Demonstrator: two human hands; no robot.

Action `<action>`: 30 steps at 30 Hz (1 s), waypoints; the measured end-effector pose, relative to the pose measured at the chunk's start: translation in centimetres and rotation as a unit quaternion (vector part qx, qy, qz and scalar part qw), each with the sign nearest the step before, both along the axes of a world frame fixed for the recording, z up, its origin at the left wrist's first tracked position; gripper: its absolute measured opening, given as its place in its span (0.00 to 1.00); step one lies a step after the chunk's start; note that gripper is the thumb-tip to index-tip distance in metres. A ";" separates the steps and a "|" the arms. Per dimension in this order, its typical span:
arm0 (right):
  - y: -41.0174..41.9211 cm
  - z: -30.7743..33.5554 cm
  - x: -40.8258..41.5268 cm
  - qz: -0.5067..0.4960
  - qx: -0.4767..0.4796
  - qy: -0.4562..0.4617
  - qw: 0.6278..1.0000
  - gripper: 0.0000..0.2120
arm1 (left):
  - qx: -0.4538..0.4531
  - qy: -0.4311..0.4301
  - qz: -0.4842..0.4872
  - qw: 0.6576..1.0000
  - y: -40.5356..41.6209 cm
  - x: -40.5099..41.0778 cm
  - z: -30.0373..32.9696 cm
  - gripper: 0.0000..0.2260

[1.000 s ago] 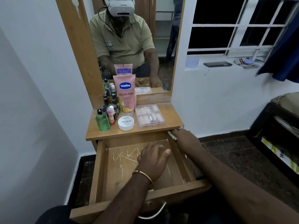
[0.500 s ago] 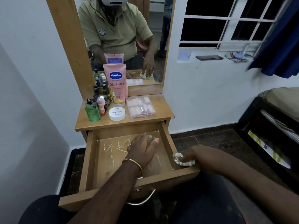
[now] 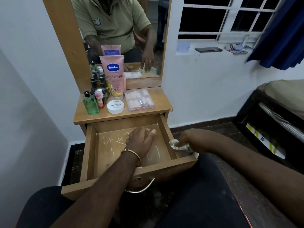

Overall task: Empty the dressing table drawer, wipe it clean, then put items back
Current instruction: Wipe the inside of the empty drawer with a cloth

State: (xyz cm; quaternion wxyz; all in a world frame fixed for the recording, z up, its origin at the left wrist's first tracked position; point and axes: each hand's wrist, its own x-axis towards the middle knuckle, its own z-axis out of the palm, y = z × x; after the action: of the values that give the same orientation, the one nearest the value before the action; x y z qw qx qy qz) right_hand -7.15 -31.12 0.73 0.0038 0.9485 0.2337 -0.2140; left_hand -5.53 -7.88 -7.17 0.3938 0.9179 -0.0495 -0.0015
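1. At the left of the worktop [image 3: 148, 111] stood the emptied-out items: a green bottle [image 3: 90, 103], a cluster of small dark bottles [image 3: 98, 81] behind it, the pink Vaseline tube [image 3: 113, 74], a white nail-polish jar [image 3: 115, 106] and a clear nail case [image 3: 139, 99], none shifted from a second earlier.
2. The drawer [image 3: 169, 139], pulled out across the lower middle of the frame, held no items; pale scratch-like marks streaked its floor.
3. The left hand [image 3: 140, 141] lay inside the drawer with fingers spread loosely, gripping nothing, in much the same spot as before.
4. The right hand [image 3: 189, 139] had travelled from the back corner of the drawer's right wall down towards its front, and now pinched a crumpled cloth [image 3: 180, 146] against that wall's top edge near the front corner.
5. I judged this to be the wiping step, working along the rim; the floor marks remained, so cleaning looked unfinished and returning items had not begun.
6. The right hand's fingertips were hidden under the cloth. Whether the floor marks were dirt or scratches could not be told. The small bottles' labels were too blurred to read, and the drawer front was largely covered by the left arm.
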 end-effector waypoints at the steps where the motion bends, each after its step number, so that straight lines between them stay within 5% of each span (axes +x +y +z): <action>1: -0.5 0.3 -0.7 0.000 0.004 0.032 0.999 0.13 | 0.000 0.002 0.000 1.000 -0.1 0.0 0.0 0.26; 9: -0.1 2.8 0.0 -0.028 0.098 0.115 0.988 0.26 | 0.008 0.007 0.006 1.000 0.0 -0.1 0.0 0.27; 17: -0.6 2.2 0.5 -0.024 -0.004 0.123 0.992 0.22 | 0.008 0.005 0.011 1.000 0.3 0.1 -0.4 0.29; 21: -0.7 3.9 -0.4 -0.027 0.067 0.021 0.997 0.20 | -0.001 0.000 0.009 1.000 0.3 0.3 -0.8 0.27; 26: 3.2 3.1 -3.5 0.154 0.135 -0.044 0.978 0.19 | -0.045 -0.012 0.024 0.999 0.7 0.4 -0.7 0.28; 30: 0.8 2.3 -4.0 0.163 0.166 -0.062 0.971 0.13 | -0.077 -0.078 0.036 0.993 1.4 -0.1 1.0 0.20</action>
State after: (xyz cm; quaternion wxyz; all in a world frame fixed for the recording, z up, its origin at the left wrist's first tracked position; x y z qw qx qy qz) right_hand -11.14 -30.33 3.04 -0.1044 0.8962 0.4170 -0.1095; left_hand -5.62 -6.44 -6.18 0.4583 0.8831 -0.0472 0.0886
